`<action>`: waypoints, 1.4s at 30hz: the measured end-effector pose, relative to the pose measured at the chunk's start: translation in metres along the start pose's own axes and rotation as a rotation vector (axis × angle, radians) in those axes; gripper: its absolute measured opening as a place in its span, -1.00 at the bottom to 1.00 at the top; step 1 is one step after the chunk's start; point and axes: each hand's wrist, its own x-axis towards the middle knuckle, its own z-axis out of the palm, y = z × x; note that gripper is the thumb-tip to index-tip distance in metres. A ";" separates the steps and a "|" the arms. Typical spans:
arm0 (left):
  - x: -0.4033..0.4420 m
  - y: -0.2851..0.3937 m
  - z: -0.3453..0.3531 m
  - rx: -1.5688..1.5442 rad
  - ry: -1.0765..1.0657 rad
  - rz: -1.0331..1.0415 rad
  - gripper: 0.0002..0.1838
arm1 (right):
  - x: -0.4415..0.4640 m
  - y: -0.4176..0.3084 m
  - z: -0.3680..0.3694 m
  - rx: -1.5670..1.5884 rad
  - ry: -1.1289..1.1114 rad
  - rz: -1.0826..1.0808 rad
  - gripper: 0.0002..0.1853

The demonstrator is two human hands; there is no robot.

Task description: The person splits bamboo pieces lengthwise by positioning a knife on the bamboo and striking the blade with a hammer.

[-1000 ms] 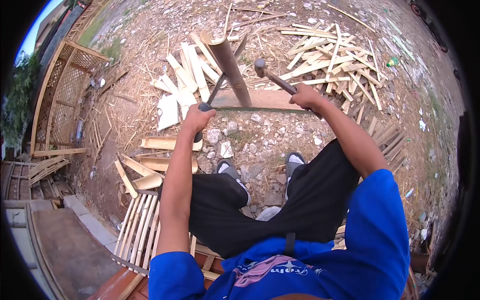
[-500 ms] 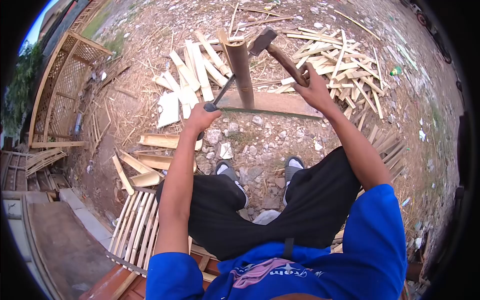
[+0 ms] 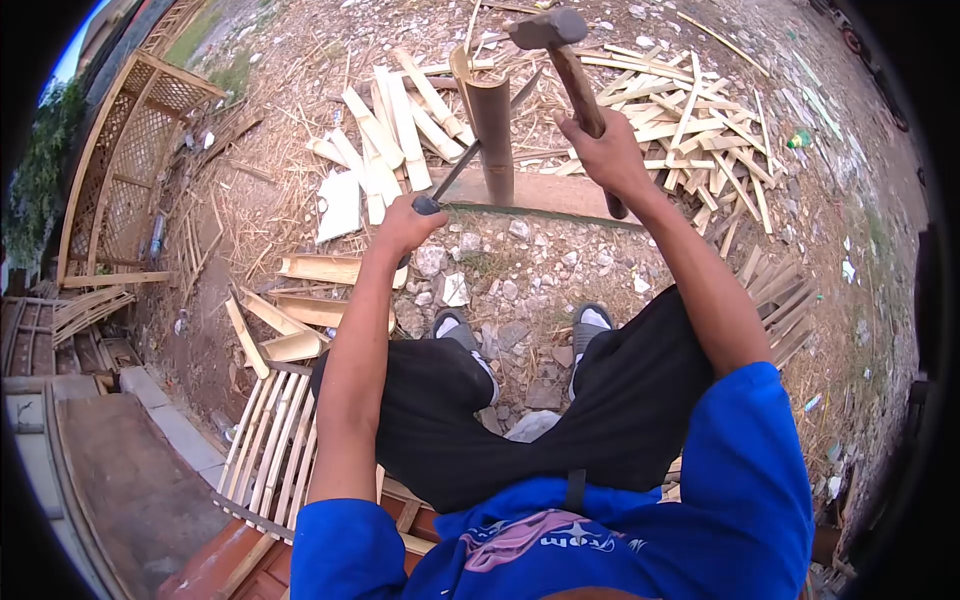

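Observation:
My left hand [image 3: 408,228] is closed round the dark handle of a long blade [image 3: 456,170]. The blade slants up and away, crossing an upright bamboo piece [image 3: 496,150] that is split at its top; the blade's tip shows on the far side. The bamboo stands on a flat wooden board [image 3: 560,194] on the ground. My right hand [image 3: 612,155] grips the wooden handle of a hammer [image 3: 552,30], whose metal head is raised above and beyond the bamboo's top.
Split bamboo pieces [image 3: 405,130] lie left of the board, and a pile of thin strips [image 3: 690,125] lies right. A slatted wooden frame [image 3: 270,440] is by my left leg. A lattice panel [image 3: 130,180] stands far left. Stones [image 3: 455,290] cover the ground near my feet.
The hammer has risen from low at the right to above the bamboo, and my right hand has moved up with it. The bamboo now stands more upright, its split top parted from the rest.

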 end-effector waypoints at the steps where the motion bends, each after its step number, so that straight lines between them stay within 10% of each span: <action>1: -0.001 0.000 0.000 0.016 0.006 0.008 -0.57 | 0.003 0.018 0.011 0.000 0.031 0.006 -0.65; 5: -0.009 0.024 -0.007 0.032 0.002 0.000 -0.57 | 0.019 0.068 0.030 -0.324 -0.157 0.046 -0.70; 8: -0.008 0.012 0.000 0.035 0.002 -0.048 -0.57 | 0.003 0.015 0.021 0.030 -0.213 0.346 -0.72; 15: -0.017 0.014 -0.004 0.046 -0.020 0.027 -0.62 | 0.011 -0.013 -0.002 0.235 0.065 -0.019 -0.71; 18: -0.019 0.019 0.000 0.067 -0.052 0.023 -0.60 | 0.017 0.094 0.028 -0.417 -0.052 -0.038 -0.77; 21: -0.018 0.009 -0.014 0.147 -0.023 -0.018 -0.58 | -0.003 0.037 0.020 0.071 -0.304 0.389 -0.78; 29: -0.020 -0.002 -0.001 0.108 -0.031 -0.030 -0.54 | 0.013 -0.057 -0.015 0.385 0.074 -0.148 -0.78; 34: -0.022 0.020 0.001 0.128 -0.026 -0.049 -0.55 | -0.004 0.055 0.031 -0.211 -0.299 0.368 -0.81; 37: -0.017 0.017 0.006 0.119 0.007 -0.086 -0.55 | -0.007 0.028 0.032 0.114 -0.290 0.460 -0.85; 42: -0.015 0.012 0.013 0.055 -0.012 -0.033 -0.54 | 0.004 -0.034 -0.018 0.261 -0.053 0.108 -0.74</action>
